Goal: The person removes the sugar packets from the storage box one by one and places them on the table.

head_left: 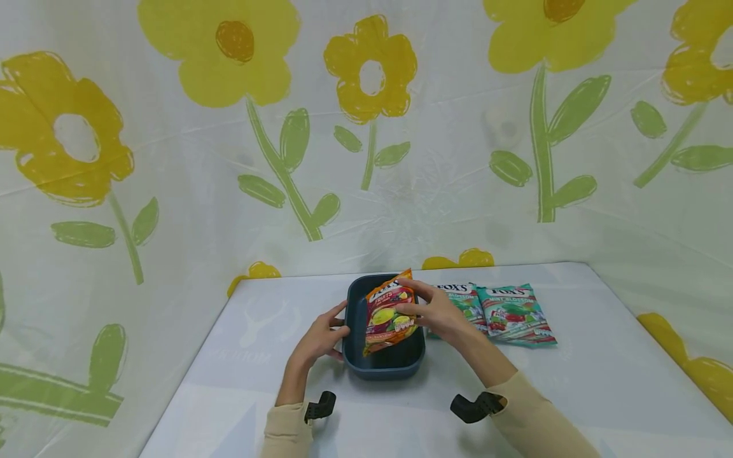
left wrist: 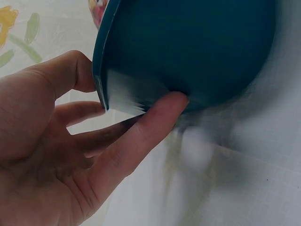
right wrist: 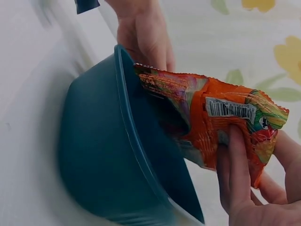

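Note:
My right hand (head_left: 438,313) pinches an orange Fox's Fruits candy bag (head_left: 390,318) near its upper right side. The bag is tilted over a dark blue plastic bin (head_left: 383,374), its lower end overlapping the opening. In the right wrist view, the bag's barcode side (right wrist: 225,109) shows, with fingers (right wrist: 239,165) against it and its far end inside the rim. At the bin's left side, my left hand (head_left: 317,340) holds the wall. The left wrist view shows a digit (left wrist: 141,136) laid along the bin's outside (left wrist: 197,52) and another bent at the rim.
Two green Fox's Mint Blossom bags lie right of the bin: the nearer one (head_left: 466,302) is partly covered by my right hand, the other bag (head_left: 518,315) lies beside it. The white table (head_left: 246,369) meets a flower-printed curtain (head_left: 435,216) at the back.

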`<state>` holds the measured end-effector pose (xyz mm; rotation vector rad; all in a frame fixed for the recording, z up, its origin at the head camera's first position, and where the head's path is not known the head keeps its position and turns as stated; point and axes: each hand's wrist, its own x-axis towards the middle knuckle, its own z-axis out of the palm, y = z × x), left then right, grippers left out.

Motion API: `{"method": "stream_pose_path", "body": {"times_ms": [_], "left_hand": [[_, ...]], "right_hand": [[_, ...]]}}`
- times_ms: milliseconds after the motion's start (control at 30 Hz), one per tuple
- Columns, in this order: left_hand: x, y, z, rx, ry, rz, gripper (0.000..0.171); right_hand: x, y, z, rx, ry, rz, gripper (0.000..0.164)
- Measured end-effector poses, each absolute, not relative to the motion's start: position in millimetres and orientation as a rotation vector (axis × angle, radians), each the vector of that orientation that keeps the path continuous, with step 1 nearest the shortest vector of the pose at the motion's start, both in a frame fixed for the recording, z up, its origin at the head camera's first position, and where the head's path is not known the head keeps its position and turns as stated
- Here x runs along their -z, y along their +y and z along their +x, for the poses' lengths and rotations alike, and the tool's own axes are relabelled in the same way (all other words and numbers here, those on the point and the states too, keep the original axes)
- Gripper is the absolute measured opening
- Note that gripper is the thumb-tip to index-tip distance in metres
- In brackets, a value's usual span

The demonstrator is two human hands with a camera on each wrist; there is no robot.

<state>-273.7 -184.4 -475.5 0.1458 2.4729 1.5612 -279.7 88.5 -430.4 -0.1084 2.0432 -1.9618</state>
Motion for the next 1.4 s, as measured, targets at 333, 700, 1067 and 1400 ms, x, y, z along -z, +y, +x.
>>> {"method": "stream_pose_path", "body": {"times_ms": [333,700,1067,1400], "left_hand": [[476.0,-186.0,-273.6,-1.572,2.474,0.179,0.069],[476.6,-185.8,-273.7,-1.575,2.485,0.198,0.068],[476.6,-185.2,-274.5,-1.567,2.488,0.187,0.069],[475.6,-183.7,-273.8,-1.541,2.507,0.176,0.068]], "right_hand": [[430.1,112.2,-266.4,1.991,2.015,-0.116,0.066],[437.8,137.4,-256.4,2.016,2.013,-0.109,0.067],[445.5,164.9,-246.6,2.086,1.962,-0.061,0.067],[451.3,190.6,-239.8,2.106,1.935,0.013,0.068]]}}
